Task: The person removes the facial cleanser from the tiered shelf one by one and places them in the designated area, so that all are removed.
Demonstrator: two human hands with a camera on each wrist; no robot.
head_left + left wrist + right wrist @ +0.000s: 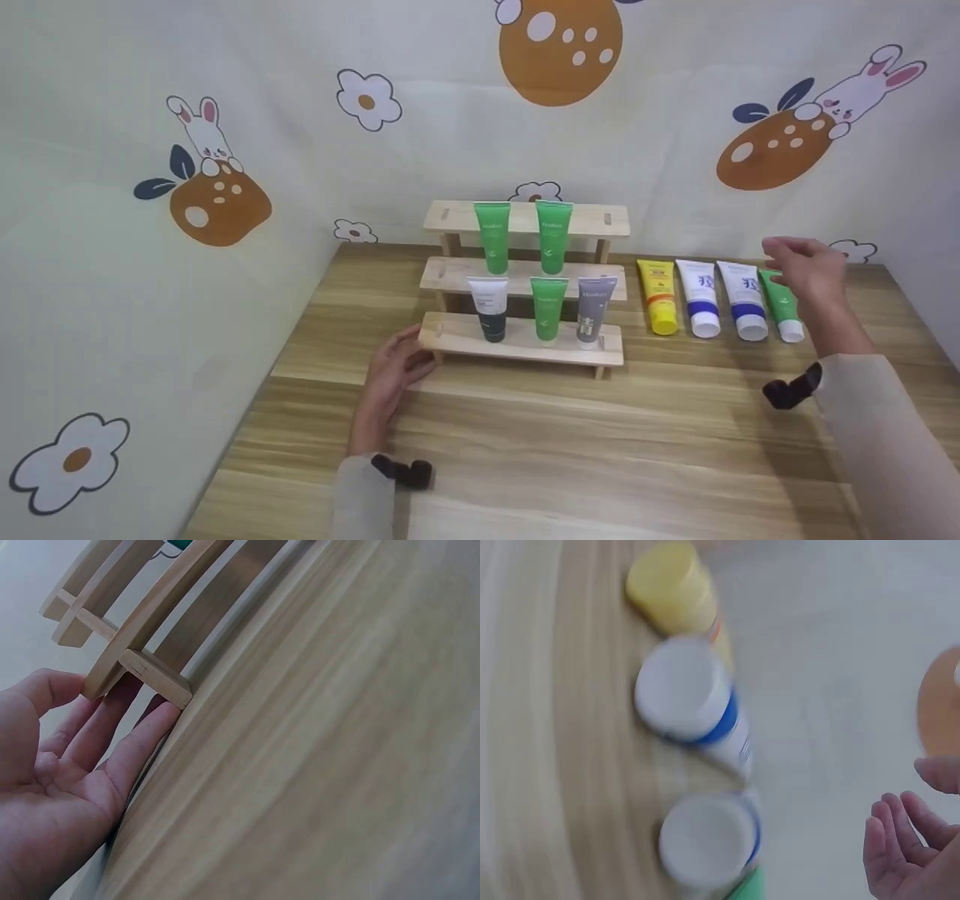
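Note:
My left hand [394, 367] holds the left end of a three-step wooden display rack [154, 675], thumb at the end of the lowest board and fingers beneath it by the leg. Two green tubes [493, 238] stand on the middle step. On the bottom step are a white and black tube [490, 307], another green tube [548, 309] and a grey tube [595, 311]. Raised over the right end of a row of lying tubes, my right hand [814, 277] is empty, its thumb apart from the loosely bent fingers [904, 832]. It partly covers a green tube with a white cap [784, 307].
Right of the rack lie a yellow tube [660, 296] and two white tubes with blue bands [700, 296], caps toward me. A printed cloth [442, 150] rises behind and left of the wooden tabletop [510, 442]. The rack's top step [525, 215] sits close to that cloth.

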